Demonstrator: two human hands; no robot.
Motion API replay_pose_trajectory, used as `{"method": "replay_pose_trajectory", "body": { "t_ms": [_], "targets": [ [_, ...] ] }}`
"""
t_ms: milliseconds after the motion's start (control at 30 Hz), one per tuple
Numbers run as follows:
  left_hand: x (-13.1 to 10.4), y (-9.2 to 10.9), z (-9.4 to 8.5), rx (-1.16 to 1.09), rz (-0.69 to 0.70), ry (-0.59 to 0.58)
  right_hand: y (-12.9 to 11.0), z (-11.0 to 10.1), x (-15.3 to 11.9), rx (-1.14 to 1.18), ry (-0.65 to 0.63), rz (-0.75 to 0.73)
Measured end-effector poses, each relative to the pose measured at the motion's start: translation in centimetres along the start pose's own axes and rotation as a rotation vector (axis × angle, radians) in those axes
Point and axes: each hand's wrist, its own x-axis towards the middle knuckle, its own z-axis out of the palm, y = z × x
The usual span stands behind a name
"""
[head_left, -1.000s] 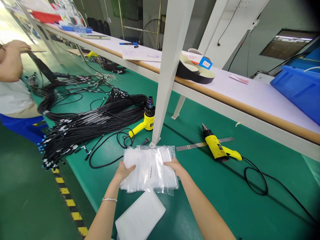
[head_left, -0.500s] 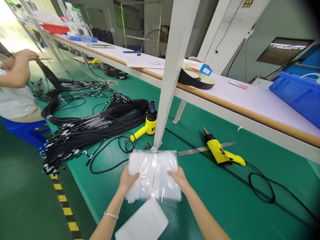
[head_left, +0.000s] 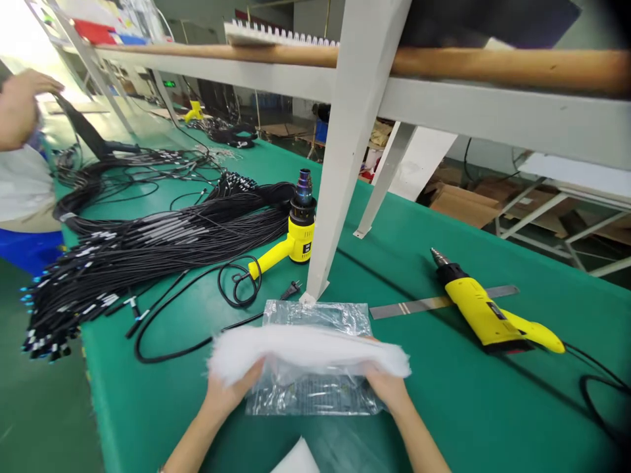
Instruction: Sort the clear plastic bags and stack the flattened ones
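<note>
Your left hand (head_left: 224,394) and right hand (head_left: 389,387) each pinch an end of the white bag stack (head_left: 305,351), lifted flat off the clear bag (head_left: 315,355) toward 12 o'clock so it stays squared.

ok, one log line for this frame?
left hand: holds white foam stack | right hand: holds same stack | below: clear bag on green mat

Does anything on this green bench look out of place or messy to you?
Slightly. One yellow heat gun lies on its side across a metal ruler; the other stands upright. The black cable bundle sprawls to the bench edge. Both hands hold a white foam stack.
</note>
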Motion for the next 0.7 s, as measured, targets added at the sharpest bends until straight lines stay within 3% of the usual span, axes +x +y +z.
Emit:
{"method": "replay_pose_trajectory", "body": {
  "t_ms": [100, 200, 267, 400, 533, 700],
  "targets": [
    [1.5, 3.3, 0.0, -0.023, -0.064, -0.052, -2.2, -1.3, 2.7, 0.030, -0.072, 0.108],
    [2.1, 6.8, -0.3, -0.053, -0.222, -0.224, -4.7, -2.6, 4.2, 0.106, -0.217, 0.276],
    [1.9, 7.7, -0.7, -0.061, -0.366, -0.337, -5.4, -3.1, 3.9, 0.173, -0.326, 0.422],
    [0.8, 6.0, -1.2, -0.050, -0.530, -0.406, -4.4, -2.5, 1.3, 0.274, -0.414, 0.625],
    [0.1, 4.0, -1.3, -0.032, -0.551, -0.375, -3.5, -1.5, -0.5, 0.321, -0.358, 0.610],
    [-0.6, 4.5, -1.5, -0.042, -0.573, -0.338, -3.4, -1.8, -0.8, 0.263, -0.335, 0.570]
  ]
}}
